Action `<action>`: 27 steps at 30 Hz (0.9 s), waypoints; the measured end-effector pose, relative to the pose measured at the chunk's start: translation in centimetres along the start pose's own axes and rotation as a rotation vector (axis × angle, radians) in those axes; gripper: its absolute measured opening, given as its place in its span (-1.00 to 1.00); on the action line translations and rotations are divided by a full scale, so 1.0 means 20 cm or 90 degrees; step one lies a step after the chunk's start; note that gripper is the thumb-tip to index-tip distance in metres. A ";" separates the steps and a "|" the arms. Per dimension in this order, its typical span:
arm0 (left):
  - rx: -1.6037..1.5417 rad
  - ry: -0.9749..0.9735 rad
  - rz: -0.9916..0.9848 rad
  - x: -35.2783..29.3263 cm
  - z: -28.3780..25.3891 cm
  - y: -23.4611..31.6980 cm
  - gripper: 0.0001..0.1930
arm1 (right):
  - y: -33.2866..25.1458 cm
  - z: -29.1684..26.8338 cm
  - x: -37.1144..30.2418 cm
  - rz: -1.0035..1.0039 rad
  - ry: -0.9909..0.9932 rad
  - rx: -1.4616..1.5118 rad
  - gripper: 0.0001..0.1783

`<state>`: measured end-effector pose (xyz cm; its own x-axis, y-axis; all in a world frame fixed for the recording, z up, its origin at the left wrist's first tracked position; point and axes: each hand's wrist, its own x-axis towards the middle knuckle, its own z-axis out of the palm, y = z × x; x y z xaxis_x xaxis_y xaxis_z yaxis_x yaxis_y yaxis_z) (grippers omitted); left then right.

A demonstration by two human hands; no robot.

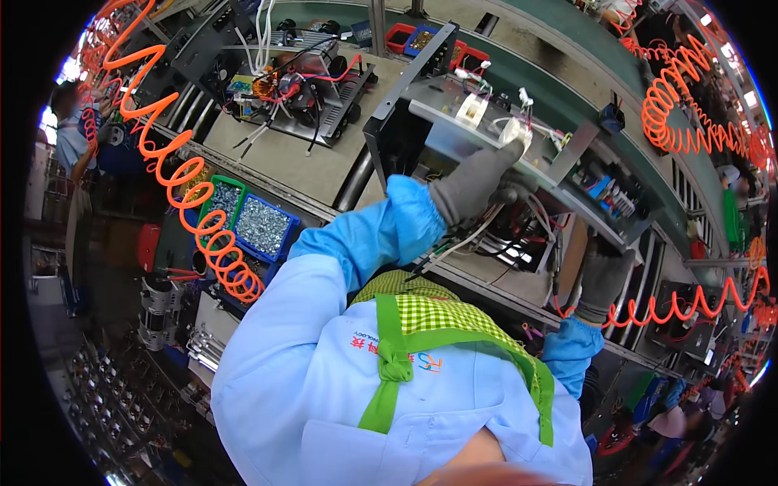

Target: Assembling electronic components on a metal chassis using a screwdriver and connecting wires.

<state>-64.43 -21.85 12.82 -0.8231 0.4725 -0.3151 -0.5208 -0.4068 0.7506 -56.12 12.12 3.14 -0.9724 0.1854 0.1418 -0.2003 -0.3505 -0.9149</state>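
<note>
In front of me a grey metal panel with wires, white connectors and circuit parts stands tilted against a dark metal housing. My left hand, in a dark grey glove, grips the panel's near edge. Its leading finger reaches a white round part, beside a white block-shaped part. At the panel's near right corner my right hand, also gloved, is closed on the edge, its fingers partly hidden. Below the panel hang loose cables and dark components.
Another opened unit with wiring sits on the line to the left. Blue and green bins of small metal parts stand near my left elbow. Orange coiled hoses hang at left and right. Rollers lie between work boards.
</note>
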 end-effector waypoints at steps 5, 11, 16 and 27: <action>0.020 -0.020 -0.012 0.09 0.01 0.16 -0.56 | 0.17 0.58 -0.26 0.091 -0.221 -0.579 -0.55; 0.027 -0.031 -0.022 0.13 -0.01 0.19 -0.58 | 0.53 0.93 -0.17 -0.276 -0.461 -0.960 -0.64; 0.012 -0.016 -0.051 0.13 -0.03 0.14 -0.60 | 0.12 1.01 -0.04 -0.356 -0.302 -0.829 -0.77; 0.010 -0.002 -0.087 0.14 -0.07 0.18 -0.66 | 0.51 0.70 -0.15 0.054 -0.126 -0.537 -0.64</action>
<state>-68.97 -23.03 13.73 -0.7443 0.5251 -0.4126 -0.6238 -0.3260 0.7104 -56.95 -4.87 -1.40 -0.9986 -0.0015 0.0522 -0.0471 0.4563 -0.8886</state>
